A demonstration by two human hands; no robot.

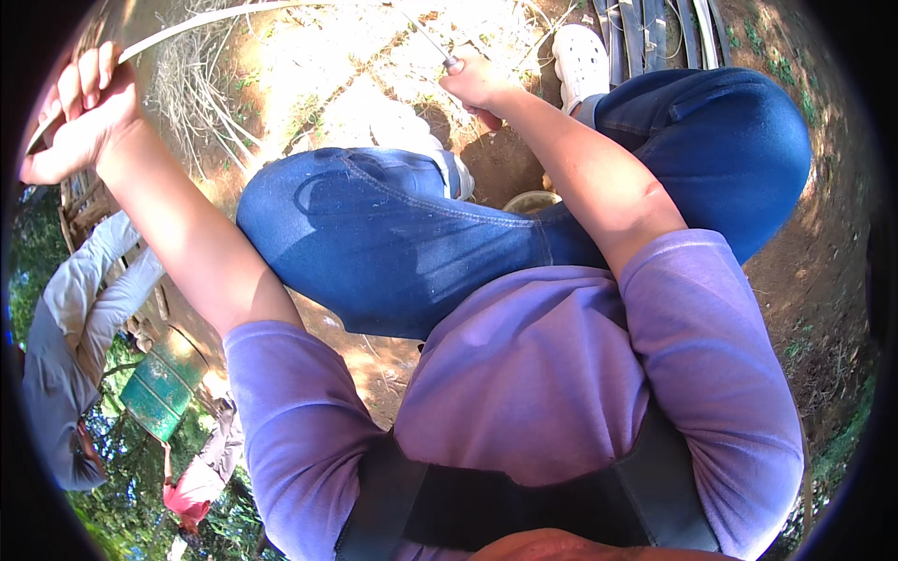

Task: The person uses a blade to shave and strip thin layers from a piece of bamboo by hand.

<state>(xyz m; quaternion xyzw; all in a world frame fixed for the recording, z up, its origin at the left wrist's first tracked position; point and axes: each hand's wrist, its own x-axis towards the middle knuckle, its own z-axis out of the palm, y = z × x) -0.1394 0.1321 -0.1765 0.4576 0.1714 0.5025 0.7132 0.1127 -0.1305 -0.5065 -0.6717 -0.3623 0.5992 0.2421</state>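
Observation:
My left hand (pixel 89 117) is raised at the far left, its fingers closed around a long, pale, flat strip (pixel 196 21) that looks like split bamboo or cane. From there the strip arcs rightward along the top of the picture. In front of me, my right hand (pixel 482 82) grips a knife (pixel 426 35) by its handle, the thin blade pointing up and left toward the strip. Whether the blade touches the strip I cannot tell, as both run to the bright upper edge.
Thin pale shavings (pixel 201 93) lie on the ground at left. Several dark strips (pixel 645 37) lie at upper right, beside my white clog (pixel 580 65). A bowl-like rim (pixel 531 201) shows between my legs. At left are a person in grey trousers (pixel 89 290), a green container (pixel 164 388) and someone in red (pixel 201 477).

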